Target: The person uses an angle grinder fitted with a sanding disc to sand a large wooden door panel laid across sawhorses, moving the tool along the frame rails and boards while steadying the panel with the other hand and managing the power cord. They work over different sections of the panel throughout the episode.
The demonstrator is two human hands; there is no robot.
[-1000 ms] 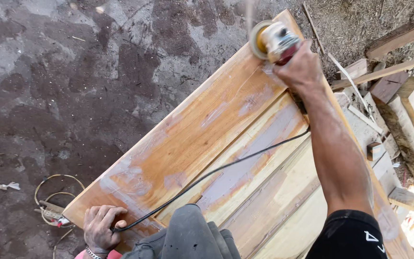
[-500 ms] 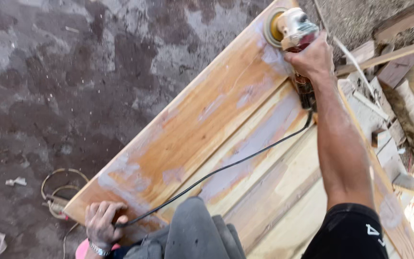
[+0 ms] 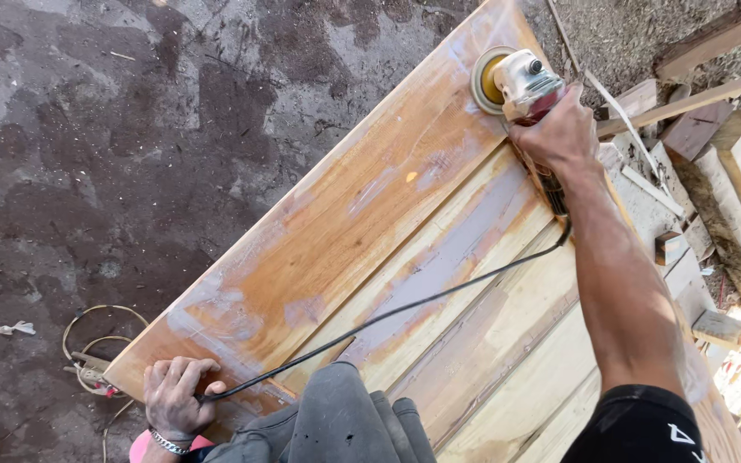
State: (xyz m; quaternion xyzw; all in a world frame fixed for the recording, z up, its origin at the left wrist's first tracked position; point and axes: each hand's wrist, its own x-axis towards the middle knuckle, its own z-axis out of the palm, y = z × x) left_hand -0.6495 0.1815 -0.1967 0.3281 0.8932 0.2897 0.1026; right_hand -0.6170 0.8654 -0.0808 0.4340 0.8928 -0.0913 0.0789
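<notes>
From the head view, your right hand (image 3: 559,133) is wrapped tight around a power sander (image 3: 521,86), and its round yellow pad (image 3: 489,79) sits flat on the far end of a big wooden door panel (image 3: 345,249). It looks like you are in the middle of sanding, rubbing the old pale paint off the wood. Your left hand (image 3: 173,396) presses down on the near corner of the panel, fingers spread flat and holding nothing, with the black cord (image 3: 388,315) running just past it. The cord lies across the panel from the near corner up to the sander. The next pass needs a steady, flat pad, and the cord must stay away from the spinning part. Grey and white patches show on the wood, mostly down the middle strip and near your left hand. The panel rests over rough, dark ground (image 3: 87,171). Loose boards and wood scraps (image 3: 696,129) are piled on the right, and a coil of wire (image 3: 87,343) lies on the ground near the panel's corner.
</notes>
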